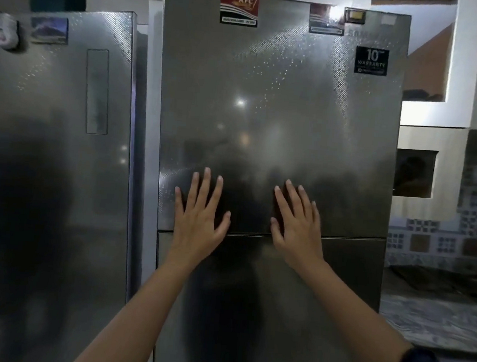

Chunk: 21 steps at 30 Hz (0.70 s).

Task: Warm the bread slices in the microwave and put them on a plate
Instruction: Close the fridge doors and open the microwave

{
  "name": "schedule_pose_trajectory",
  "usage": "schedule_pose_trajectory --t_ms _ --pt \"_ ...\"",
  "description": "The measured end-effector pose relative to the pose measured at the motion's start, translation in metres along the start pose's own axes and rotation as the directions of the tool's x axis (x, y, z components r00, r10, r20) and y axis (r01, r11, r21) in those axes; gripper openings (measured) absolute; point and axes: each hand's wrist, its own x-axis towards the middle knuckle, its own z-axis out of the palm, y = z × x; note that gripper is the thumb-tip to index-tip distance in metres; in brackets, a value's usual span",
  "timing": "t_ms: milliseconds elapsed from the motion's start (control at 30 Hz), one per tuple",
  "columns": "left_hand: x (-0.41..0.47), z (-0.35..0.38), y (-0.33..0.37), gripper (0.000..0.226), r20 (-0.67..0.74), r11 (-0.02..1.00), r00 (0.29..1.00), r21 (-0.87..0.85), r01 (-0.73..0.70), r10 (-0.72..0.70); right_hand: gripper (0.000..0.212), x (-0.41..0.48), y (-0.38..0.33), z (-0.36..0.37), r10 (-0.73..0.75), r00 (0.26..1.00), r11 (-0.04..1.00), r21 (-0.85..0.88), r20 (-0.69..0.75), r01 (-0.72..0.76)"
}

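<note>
Steel fridge door (279, 121) w/ both hands flat

Both my hands are flat, fingers spread, on the steel fridge door (277, 104). My left hand (200, 215) and right hand (296, 225) lie side by side, over the seam (250, 234) above the lower door (338, 274).

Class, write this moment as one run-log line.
left hand: open, fingers spread, at fridge door | right hand: open, same | bread, microwave, plate: not in view
</note>
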Motion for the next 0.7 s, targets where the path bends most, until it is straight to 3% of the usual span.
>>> schedule_pose_trajectory --t_ms 233,500,700 --pt "0.017 0.039 -0.003 0.073 0.093 0.996 0.994 -0.064 0.061 -0.055 0.066 0.017 0.002 0.025 0.038 0.999 0.996 -0.083 -0.014 -0.039" --pt "0.017 0.056 -0.01 0.068 0.01 0.995 0.999 -0.094 0.045 -0.045 0.068 0.018 0.002 0.046 0.016 0.996 0.987 -0.156 -0.091 -0.03" --pt "0.016 0.058 -0.014 0.072 0.023 0.996 0.999 -0.084 0.03 -0.028 0.069 0.017 0.001 0.047 0.024 0.997 0.985 -0.17 -0.076 -0.036"
